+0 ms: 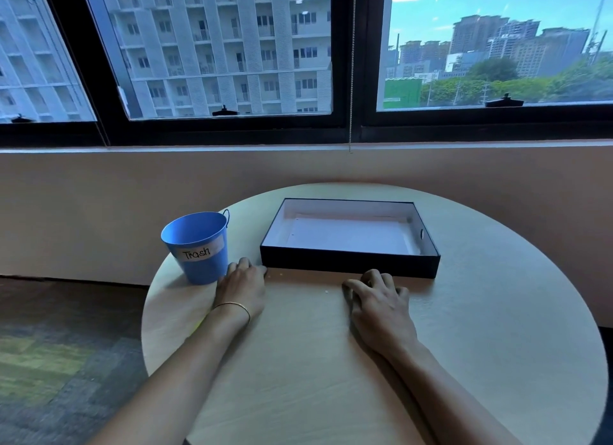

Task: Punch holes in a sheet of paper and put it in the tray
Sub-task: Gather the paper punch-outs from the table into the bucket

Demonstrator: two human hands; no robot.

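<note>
A black tray [348, 264] with a white inside stands at the far middle of the round table. A white sheet of paper [351, 234] lies flat in it, with small punched holes along its left edge. My left hand [243, 283] rests palm down on the table, between the blue bucket and the tray's near left corner, holding nothing. My right hand [378, 298] rests on the table just in front of the tray's near wall, fingers loosely bent, empty. No hole punch is in view.
A blue metal bucket [199, 245] labelled "Trash" stands at the table's left edge, close to my left hand. A few tiny paper specks [326, 291] lie between my hands. The round wooden table [481, 345] stands against a wall under windows.
</note>
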